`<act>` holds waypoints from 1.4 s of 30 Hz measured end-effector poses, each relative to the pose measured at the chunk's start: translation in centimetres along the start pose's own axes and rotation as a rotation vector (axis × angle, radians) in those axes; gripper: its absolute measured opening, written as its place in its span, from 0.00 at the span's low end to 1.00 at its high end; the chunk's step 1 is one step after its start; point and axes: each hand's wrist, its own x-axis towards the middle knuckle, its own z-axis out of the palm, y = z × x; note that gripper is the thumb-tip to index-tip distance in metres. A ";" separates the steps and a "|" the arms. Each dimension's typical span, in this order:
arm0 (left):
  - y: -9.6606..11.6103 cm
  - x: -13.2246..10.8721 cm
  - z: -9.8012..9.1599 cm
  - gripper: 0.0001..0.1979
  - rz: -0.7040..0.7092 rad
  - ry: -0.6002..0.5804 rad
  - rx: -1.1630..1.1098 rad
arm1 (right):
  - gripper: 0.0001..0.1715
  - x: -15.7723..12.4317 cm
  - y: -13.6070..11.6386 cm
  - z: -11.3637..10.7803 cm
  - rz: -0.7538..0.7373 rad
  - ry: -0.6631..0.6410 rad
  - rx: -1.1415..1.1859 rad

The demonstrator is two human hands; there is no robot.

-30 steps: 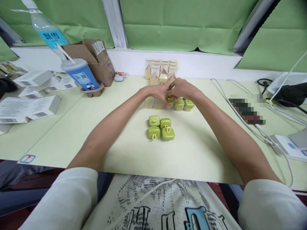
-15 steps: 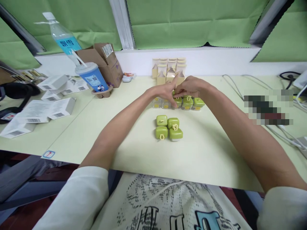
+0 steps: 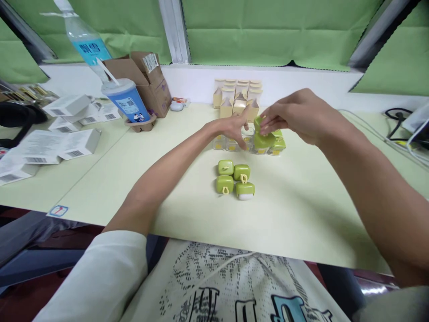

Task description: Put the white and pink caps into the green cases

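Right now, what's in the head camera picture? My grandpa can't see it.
A person's right hand pinches a blurry green item at a row of clear boxes, where the left hand is spread open. Four small green cases sit nearer on the pale table; cream cartons stand behind the row.

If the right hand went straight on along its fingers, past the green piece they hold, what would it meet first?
Probably the left hand, or perhaps the clear box beside it; depth is unclear.

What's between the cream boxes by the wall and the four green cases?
In the head view, clear containers, some green-lidded, stand between boxes and cases, with the left hand there and the right hand gripping a green piece.
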 end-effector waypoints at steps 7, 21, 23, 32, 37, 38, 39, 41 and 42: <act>-0.2 0.2 0.1 0.95 -0.081 0.000 0.118 | 0.05 -7.6 3.8 1.3 0.261 -0.215 0.145; 2.0 1.6 0.8 1.02 -0.026 -0.037 0.093 | 0.08 -1.1 2.8 -3.1 0.173 -0.041 0.022; 3.1 2.1 1.6 1.00 -0.040 -0.036 0.075 | 0.10 1.8 3.5 -3.0 0.226 -0.032 0.089; 2.1 3.4 3.3 0.97 0.040 0.033 -0.093 | 0.06 5.1 5.2 -1.5 0.301 -0.099 0.236; 1.8 3.4 3.3 0.97 0.007 0.050 -0.098 | 0.05 5.2 5.2 -1.7 0.364 -0.147 0.229; 1.7 3.4 3.4 0.97 -0.001 0.065 -0.101 | 0.06 5.4 5.4 -1.5 0.381 -0.157 0.243; 1.7 3.3 3.5 0.97 -0.005 0.081 -0.107 | 0.07 5.5 5.6 -1.3 0.390 -0.157 0.262; 1.5 3.3 3.7 0.96 -0.002 0.105 -0.126 | 0.10 5.6 6.1 -0.8 0.396 -0.122 0.296; 1.5 3.3 3.7 0.95 0.001 0.109 -0.133 | 0.12 5.6 6.2 -0.6 0.394 -0.097 0.304</act>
